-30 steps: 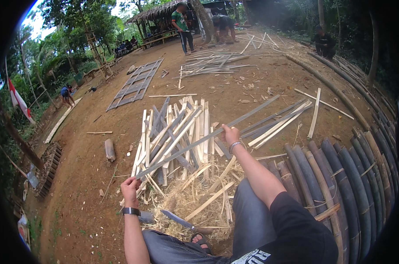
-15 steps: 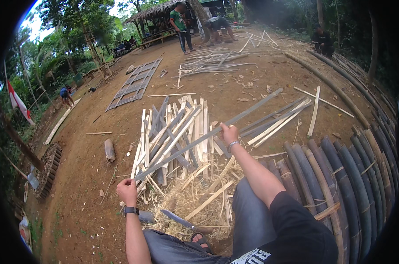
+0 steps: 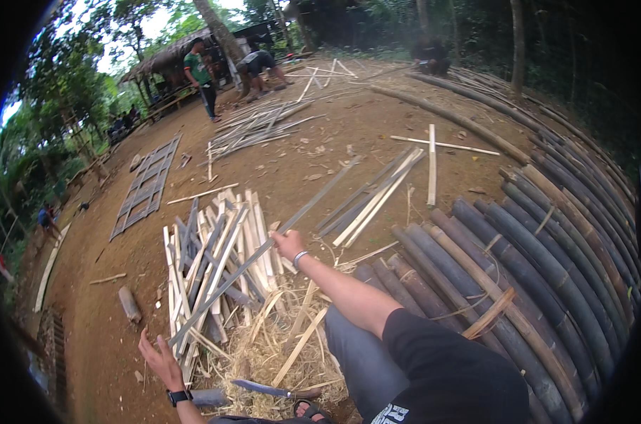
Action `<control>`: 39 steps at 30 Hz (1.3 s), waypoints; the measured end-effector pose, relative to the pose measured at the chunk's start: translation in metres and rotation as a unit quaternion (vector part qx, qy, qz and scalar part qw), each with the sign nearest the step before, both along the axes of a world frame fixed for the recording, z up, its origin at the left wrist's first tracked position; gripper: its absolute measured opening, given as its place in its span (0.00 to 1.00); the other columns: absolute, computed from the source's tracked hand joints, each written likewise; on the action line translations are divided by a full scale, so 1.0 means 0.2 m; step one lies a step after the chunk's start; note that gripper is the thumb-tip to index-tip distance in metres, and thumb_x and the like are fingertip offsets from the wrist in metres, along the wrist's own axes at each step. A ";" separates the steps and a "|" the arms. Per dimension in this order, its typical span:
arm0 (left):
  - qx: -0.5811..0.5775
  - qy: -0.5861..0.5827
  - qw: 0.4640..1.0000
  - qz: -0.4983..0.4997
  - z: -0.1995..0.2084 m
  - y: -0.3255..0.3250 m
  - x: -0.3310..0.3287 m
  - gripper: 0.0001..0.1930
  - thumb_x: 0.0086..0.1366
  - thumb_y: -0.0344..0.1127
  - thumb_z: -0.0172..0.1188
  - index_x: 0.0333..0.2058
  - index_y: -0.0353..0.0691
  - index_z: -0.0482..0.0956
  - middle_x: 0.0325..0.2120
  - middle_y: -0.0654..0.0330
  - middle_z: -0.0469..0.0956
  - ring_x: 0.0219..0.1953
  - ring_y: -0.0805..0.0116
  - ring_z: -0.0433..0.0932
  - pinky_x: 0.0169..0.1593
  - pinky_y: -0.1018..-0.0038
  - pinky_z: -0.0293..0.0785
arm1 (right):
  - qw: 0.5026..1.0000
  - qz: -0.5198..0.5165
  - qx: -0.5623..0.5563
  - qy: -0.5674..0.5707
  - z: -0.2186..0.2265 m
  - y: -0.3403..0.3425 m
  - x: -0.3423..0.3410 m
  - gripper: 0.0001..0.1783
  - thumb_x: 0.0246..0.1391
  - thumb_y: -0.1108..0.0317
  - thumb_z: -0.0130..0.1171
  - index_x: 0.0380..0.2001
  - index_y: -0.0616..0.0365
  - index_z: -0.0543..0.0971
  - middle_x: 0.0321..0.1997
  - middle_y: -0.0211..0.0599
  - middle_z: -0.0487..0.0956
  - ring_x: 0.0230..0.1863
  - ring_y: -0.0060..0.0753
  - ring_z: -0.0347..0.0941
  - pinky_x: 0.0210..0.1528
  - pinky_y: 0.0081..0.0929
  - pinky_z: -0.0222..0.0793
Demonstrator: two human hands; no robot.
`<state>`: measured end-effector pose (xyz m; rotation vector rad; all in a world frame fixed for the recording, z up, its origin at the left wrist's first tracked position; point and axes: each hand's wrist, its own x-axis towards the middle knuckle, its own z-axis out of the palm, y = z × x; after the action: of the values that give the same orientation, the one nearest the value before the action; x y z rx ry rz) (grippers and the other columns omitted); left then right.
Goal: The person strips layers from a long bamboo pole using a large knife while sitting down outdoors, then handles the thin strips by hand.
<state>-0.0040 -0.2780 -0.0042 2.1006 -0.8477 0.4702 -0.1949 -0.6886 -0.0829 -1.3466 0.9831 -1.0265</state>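
Right hand (image 3: 289,245) grip closed round long bamboo strip (image 3: 264,249); left hand (image 3: 158,357) spread wide, empty; split-slat pile (image 3: 214,261) already sizeable, many whole poles (image 3: 518,283) left

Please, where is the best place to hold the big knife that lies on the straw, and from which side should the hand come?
Probably by the handle. The knife lies flat on the straw with its pale blade toward the left hand and its dark handle toward the sandalled foot. Come from above on the handle side, away from the blade.

slat pile (image 3: 214,261) left | poles (image 3: 532,283) right | knife (image 3: 267,388) on shavings (image 3: 278,353)
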 end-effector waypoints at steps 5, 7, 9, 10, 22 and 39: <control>0.206 -0.094 0.970 -0.086 0.11 -0.09 -0.25 0.40 0.53 0.53 0.63 0.59 0.35 0.62 0.54 0.45 0.64 0.57 0.45 0.63 0.59 0.59 0.58 | 0.999 0.035 -0.016 -0.005 0.02 0.10 0.09 0.20 0.52 0.56 0.60 0.22 0.65 0.80 0.15 0.36 0.77 0.15 0.24 0.73 0.20 0.25 0.69; 0.292 -0.038 0.949 -0.114 -0.01 -0.16 -0.28 0.44 0.49 0.53 0.66 0.59 0.35 0.61 0.54 0.45 0.66 0.56 0.46 0.65 0.58 0.58 0.60 | 0.999 0.035 -0.025 -0.009 0.03 0.12 0.08 0.20 0.52 0.56 0.61 0.23 0.65 0.80 0.15 0.36 0.77 0.15 0.24 0.73 0.19 0.25 0.69; 0.336 0.019 0.932 -0.137 -0.11 -0.18 -0.25 0.35 0.45 0.49 0.68 0.50 0.38 0.69 0.36 0.52 0.78 0.41 0.51 0.75 0.46 0.60 0.70 | 0.999 0.040 -0.017 0.003 0.06 0.13 0.07 0.19 0.52 0.56 0.61 0.23 0.66 0.80 0.15 0.36 0.77 0.15 0.24 0.73 0.19 0.24 0.69; 0.372 0.072 0.915 -0.139 -0.11 -0.21 -0.26 0.29 0.46 0.47 0.67 0.45 0.40 0.73 0.29 0.55 0.80 0.35 0.53 0.78 0.41 0.61 0.72 | 0.999 0.045 -0.021 0.010 0.06 0.13 0.07 0.19 0.52 0.57 0.61 0.23 0.66 0.80 0.16 0.36 0.77 0.15 0.24 0.73 0.19 0.24 0.69; 0.282 0.076 0.939 -0.182 -0.10 -0.24 -0.30 0.16 0.49 0.45 0.65 0.22 0.35 0.80 0.16 0.49 0.75 0.21 0.48 0.76 0.26 0.61 0.70 | 0.994 0.062 0.031 -0.088 0.08 0.09 0.05 0.16 0.51 0.59 0.61 0.24 0.64 0.77 0.18 0.34 0.75 0.16 0.22 0.70 0.18 0.21 0.68; 0.134 0.086 0.986 -0.057 -0.15 -0.49 -0.37 0.18 0.46 0.45 0.67 0.21 0.31 0.78 0.17 0.48 0.76 0.22 0.51 0.77 0.30 0.61 0.71 | 0.940 0.336 0.046 -0.029 0.11 0.67 0.26 0.25 0.52 0.52 0.63 0.36 0.67 0.74 0.25 0.34 0.76 0.22 0.23 0.73 0.20 0.20 0.71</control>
<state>-0.0787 -0.3750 -0.0337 2.2819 -0.9663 0.1157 -0.1430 -0.5552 -0.0615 -1.4181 0.4529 -0.4859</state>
